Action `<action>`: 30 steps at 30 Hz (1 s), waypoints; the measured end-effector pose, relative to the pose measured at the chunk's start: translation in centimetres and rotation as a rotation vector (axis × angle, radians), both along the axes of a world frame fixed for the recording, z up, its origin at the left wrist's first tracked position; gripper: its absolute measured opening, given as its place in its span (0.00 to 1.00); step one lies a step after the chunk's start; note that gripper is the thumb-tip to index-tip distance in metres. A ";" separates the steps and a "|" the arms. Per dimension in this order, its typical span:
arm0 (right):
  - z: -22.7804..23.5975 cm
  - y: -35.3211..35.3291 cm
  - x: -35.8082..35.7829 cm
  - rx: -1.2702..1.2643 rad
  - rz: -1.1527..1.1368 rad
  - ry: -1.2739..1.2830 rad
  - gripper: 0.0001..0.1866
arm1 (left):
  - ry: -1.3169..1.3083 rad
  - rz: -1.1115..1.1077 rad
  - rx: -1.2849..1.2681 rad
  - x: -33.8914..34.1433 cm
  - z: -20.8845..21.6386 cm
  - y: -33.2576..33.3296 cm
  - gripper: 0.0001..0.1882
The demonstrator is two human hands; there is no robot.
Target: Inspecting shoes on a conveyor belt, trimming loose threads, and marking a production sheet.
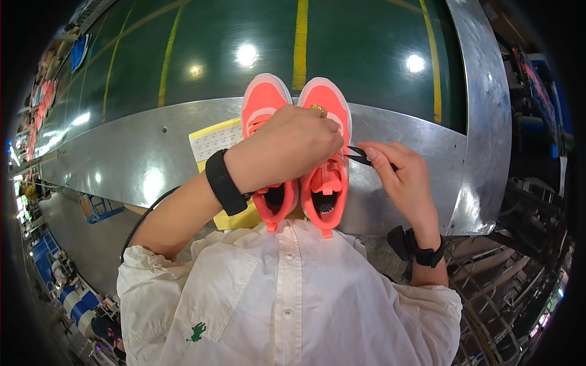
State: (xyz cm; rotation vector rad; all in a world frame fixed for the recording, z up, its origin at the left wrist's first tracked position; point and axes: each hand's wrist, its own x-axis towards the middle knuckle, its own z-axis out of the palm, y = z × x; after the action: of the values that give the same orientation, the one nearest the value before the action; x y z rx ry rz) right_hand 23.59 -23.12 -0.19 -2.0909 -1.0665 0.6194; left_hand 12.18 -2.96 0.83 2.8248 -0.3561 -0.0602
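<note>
L hand (299, 139) on R shoe (342, 171), can't tell grip; R hand (401, 174) pinching snips (361, 158); pair (265, 100) assembled @ table's (390, 125) near edge, snipping prob. unfinished.

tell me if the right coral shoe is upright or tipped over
Upright: the right coral shoe has its foot opening facing up, the inside visible.

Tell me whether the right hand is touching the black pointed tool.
Touching. The head view shows the right hand closed around the black pointed tool, whose two blades stick out leftward from the grip.
</note>
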 end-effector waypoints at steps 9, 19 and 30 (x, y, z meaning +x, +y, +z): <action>0.4 0.6 -0.1 0.024 0.002 -0.034 0.13 | -0.078 0.019 0.027 -0.3 0.4 -0.9 0.03; 0.4 1.1 -0.4 0.018 0.061 -0.181 0.10 | 0.090 0.125 -0.269 0.1 1.1 0.4 0.05; 3.2 3.3 0.5 -0.119 0.293 -0.427 0.08 | 0.074 0.061 -0.042 -0.2 0.4 -0.4 0.06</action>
State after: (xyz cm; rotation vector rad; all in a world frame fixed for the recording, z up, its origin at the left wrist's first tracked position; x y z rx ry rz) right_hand 24.14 -19.84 2.99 -2.2471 -1.6311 0.3849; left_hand 12.02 -3.38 1.21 2.7812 -0.2512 -0.1418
